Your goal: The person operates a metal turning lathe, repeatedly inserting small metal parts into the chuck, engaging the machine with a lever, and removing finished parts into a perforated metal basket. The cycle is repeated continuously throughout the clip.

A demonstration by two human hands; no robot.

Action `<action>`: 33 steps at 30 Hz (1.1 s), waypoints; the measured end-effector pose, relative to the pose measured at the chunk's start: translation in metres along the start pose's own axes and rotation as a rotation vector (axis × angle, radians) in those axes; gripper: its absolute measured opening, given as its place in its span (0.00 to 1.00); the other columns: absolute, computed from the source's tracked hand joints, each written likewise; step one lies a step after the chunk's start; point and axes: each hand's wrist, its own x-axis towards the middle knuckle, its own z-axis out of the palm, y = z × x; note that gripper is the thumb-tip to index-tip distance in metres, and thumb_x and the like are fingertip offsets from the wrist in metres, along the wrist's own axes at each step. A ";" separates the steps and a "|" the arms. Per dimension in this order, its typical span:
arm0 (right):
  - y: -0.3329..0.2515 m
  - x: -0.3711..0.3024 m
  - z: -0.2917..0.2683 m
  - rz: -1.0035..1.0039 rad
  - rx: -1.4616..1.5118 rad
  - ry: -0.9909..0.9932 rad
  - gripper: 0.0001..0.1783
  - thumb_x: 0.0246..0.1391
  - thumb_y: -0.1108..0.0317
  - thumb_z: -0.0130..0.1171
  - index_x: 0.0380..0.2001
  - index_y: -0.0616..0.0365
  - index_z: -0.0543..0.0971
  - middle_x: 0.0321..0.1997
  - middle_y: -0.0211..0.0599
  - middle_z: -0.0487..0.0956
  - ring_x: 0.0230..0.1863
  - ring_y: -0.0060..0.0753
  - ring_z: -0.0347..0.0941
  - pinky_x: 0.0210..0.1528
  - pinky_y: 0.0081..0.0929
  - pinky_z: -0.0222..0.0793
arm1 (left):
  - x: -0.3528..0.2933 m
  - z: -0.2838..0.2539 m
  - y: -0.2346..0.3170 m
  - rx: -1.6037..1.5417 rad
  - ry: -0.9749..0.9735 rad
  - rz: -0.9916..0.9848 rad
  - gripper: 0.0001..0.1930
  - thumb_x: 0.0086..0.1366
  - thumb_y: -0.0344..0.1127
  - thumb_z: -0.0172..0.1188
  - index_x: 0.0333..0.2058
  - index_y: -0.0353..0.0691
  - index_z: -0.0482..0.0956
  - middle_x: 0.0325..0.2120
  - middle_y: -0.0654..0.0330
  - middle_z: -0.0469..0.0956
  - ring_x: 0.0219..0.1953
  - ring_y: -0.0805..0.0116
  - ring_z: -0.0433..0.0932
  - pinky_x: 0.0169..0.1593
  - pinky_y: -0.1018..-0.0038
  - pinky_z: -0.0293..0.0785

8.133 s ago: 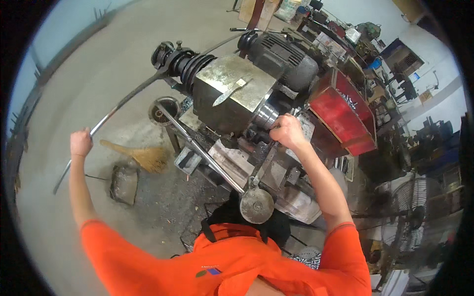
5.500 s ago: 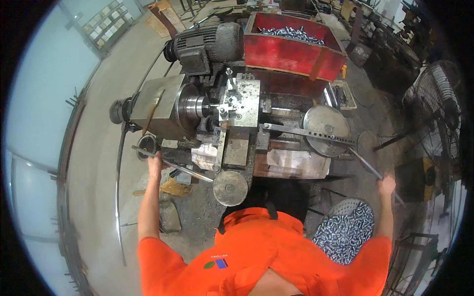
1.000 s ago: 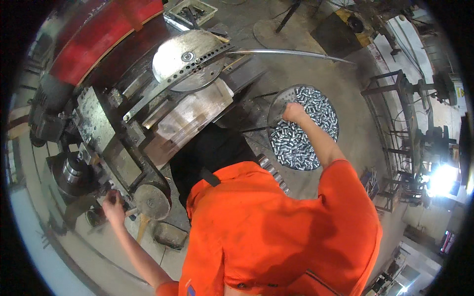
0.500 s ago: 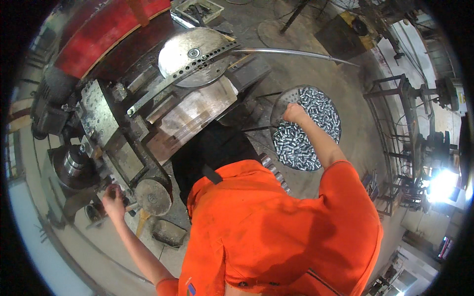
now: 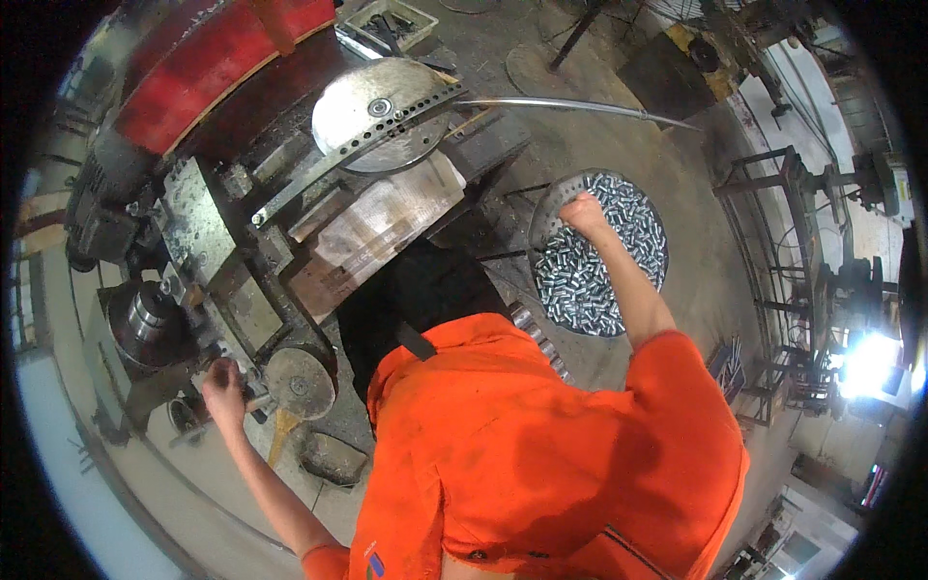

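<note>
Steel pieces (image 5: 604, 256) glint in a round basket (image 5: 547, 208) on the floor, right of the lathe (image 5: 242, 242); right hand (image 5: 583, 212) sits closed among them (contents hidden); left hand (image 5: 223, 390) is clenched on a handle (image 5: 253, 404) beside the round handwheel (image 5: 301, 383).

Even, bright daylight throughout — a harsh white glare blooms at the right edge, and fisheye bending curves the dark rim.
</note>
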 end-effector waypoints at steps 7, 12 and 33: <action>-0.123 -0.020 -0.163 -0.119 1.241 0.267 0.23 0.33 0.84 0.45 0.37 0.70 0.79 0.44 0.41 0.73 0.44 0.36 0.75 0.45 0.26 0.71 | -0.029 -0.026 0.090 -0.289 0.152 0.156 0.12 0.62 0.33 0.56 0.40 0.31 0.76 0.27 0.63 0.77 0.28 0.79 0.73 0.34 0.80 0.69; -0.248 -0.004 -0.255 -0.793 1.253 0.293 0.28 0.23 0.80 0.48 0.38 0.65 0.79 0.47 0.44 0.71 0.48 0.37 0.71 0.50 0.28 0.67 | -0.039 -0.001 0.179 -0.371 -0.029 0.240 0.14 0.63 0.39 0.54 0.38 0.33 0.78 0.23 0.63 0.79 0.26 0.77 0.75 0.31 0.80 0.69; -0.388 0.002 -0.329 -1.283 0.614 0.377 0.20 0.26 0.72 0.56 0.32 0.60 0.79 0.40 0.42 0.75 0.38 0.46 0.71 0.40 0.35 0.69 | -0.048 0.003 0.153 -0.725 -0.057 0.270 0.18 0.54 0.43 0.61 0.16 0.33 0.75 0.10 0.62 0.72 0.15 0.78 0.73 0.20 0.79 0.68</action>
